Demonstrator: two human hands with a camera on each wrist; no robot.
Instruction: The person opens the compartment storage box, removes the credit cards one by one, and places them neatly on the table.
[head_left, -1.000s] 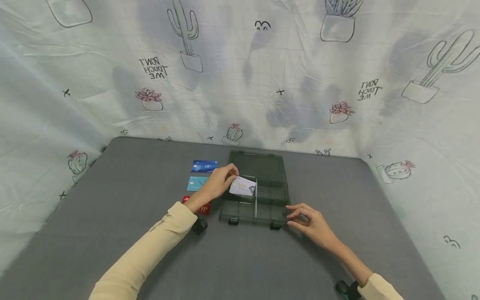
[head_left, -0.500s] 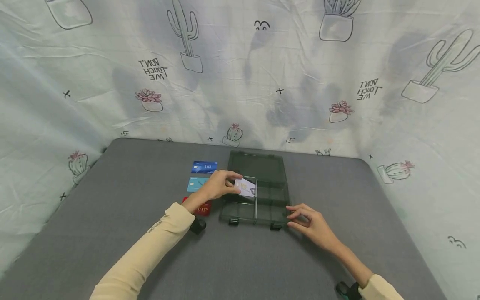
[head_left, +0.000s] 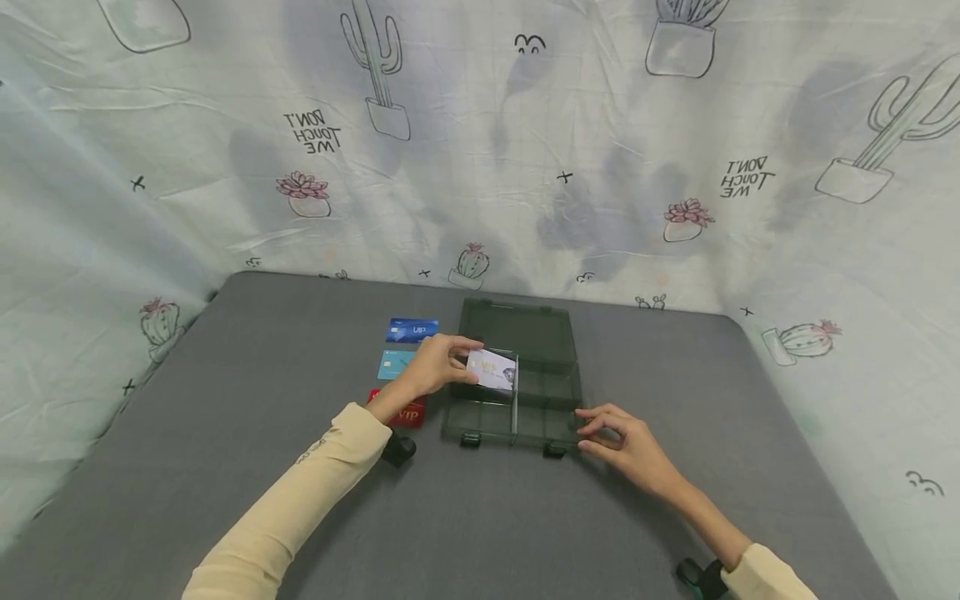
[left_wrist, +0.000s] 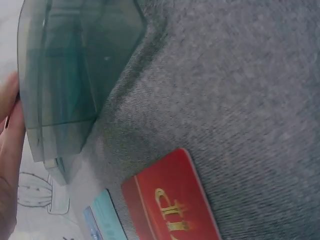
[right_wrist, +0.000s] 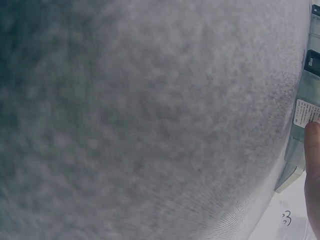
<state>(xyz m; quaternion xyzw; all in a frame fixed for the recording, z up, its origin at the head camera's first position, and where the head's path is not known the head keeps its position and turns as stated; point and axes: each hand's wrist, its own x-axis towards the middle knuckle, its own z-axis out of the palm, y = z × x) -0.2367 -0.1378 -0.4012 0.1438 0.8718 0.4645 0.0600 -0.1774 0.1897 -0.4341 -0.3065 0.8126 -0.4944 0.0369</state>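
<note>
My left hand (head_left: 438, 364) pinches a white VIP card (head_left: 492, 369) by its left edge, over the back left compartment of a dark green see-through plastic box (head_left: 480, 421). The box's lid (head_left: 517, 333) lies folded back, away from me. In the left wrist view the thumb and fingers (left_wrist: 11, 130) show at the box's wall, with the thin edge of the card between them. With its fingertips, my right hand (head_left: 626, 446) touches the right side of the box near its front corner. A white label (right_wrist: 306, 114) on the box shows beside the thumb in the right wrist view.
Left of the box lie a dark blue VIP card (head_left: 412, 330), a light blue card (head_left: 395, 364) and a red VIP card (head_left: 409, 414), partly behind my left hand and wrist. Two black latches (head_left: 470, 439) project from the box's front. A cactus-print curtain (head_left: 480, 167) surrounds the grey table (head_left: 300, 333).
My left hand has shifted from the card's upper left corner to its left edge, with the thumb now lower. My right hand has stayed at the box's side.
</note>
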